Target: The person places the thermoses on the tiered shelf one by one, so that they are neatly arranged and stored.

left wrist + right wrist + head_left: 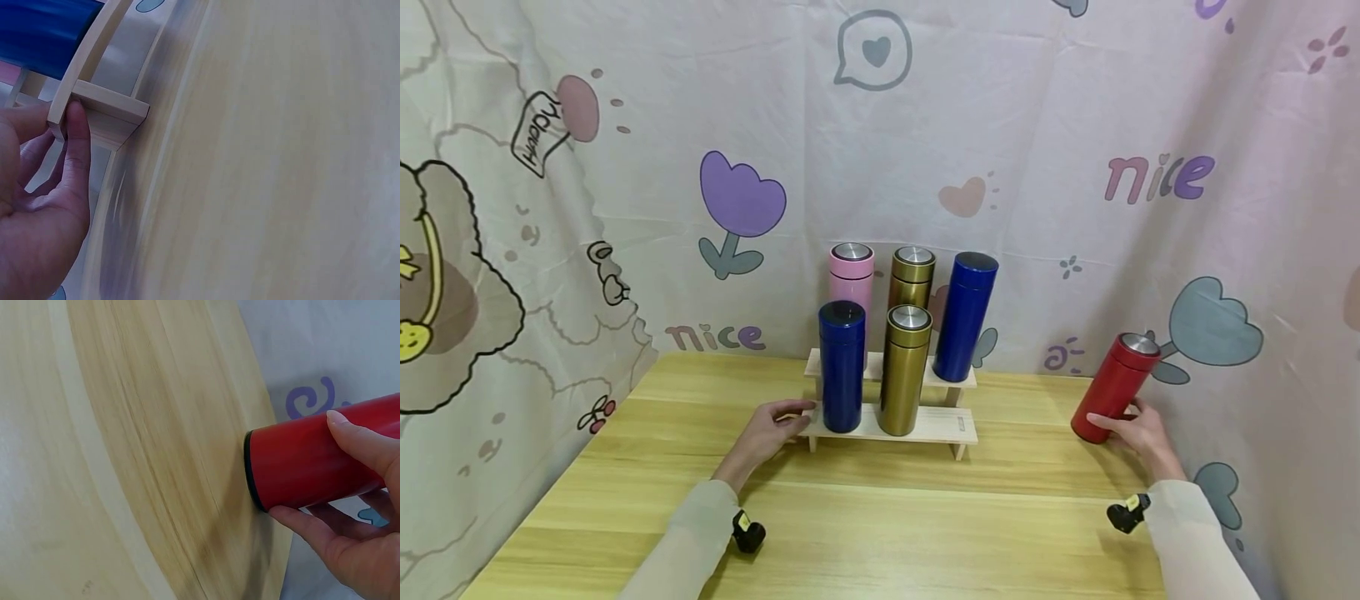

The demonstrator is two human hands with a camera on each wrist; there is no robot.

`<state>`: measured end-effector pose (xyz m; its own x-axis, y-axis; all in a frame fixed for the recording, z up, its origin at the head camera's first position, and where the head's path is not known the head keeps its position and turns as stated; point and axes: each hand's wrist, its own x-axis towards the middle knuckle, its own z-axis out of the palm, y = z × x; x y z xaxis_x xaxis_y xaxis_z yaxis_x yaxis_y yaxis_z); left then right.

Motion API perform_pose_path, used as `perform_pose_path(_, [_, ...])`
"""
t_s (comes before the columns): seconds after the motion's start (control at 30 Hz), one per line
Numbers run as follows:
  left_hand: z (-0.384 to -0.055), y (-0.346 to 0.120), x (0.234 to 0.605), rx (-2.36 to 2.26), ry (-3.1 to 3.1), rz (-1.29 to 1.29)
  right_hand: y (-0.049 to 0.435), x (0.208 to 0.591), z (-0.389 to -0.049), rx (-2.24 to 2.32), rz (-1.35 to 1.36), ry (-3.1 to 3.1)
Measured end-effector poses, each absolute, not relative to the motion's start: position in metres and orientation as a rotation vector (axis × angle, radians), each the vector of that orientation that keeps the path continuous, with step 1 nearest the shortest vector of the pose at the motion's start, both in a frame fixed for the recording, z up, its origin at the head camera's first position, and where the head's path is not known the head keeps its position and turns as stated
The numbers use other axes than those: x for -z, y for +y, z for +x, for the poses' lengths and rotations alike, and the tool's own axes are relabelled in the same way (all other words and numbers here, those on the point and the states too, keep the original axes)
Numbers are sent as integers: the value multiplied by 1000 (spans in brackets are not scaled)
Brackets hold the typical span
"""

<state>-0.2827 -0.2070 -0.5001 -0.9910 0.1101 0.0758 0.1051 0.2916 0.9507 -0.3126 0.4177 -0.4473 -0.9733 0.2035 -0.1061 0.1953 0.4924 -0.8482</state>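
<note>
My left hand [771,429] pinches the left end of the lower step of a two-step wooden stand [942,423]. The left wrist view shows the thumb and fingers on either side of the thin board [61,103]. On the lower step stand a blue thermos [842,371] and a gold thermos [904,375]. Off to the right, my right hand [1142,435] grips a red thermos [1114,387] near its base. Its silver lid tips to the right. In the right wrist view, the thumb lies along the red side and a fingertip touches the dark bottom rim.
A pink thermos [852,279], another gold thermos [913,279] and another blue thermos [966,317] occupy the upper step, partly behind the front ones. The stand sits on a wood-grain table [880,533]. A printed curtain [1037,100] hangs behind and at both sides.
</note>
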Motion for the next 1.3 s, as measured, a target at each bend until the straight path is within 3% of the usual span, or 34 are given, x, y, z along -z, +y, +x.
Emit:
perform_pose_path(0.53, [-281,-207,500,-1854,2516,220,399,437,-309,-1503,-155,-2798])
perform_pose_path(1.3, [-281,-208,499,-1862,2501,226,360,423,-307,-1510,-65,-2842])
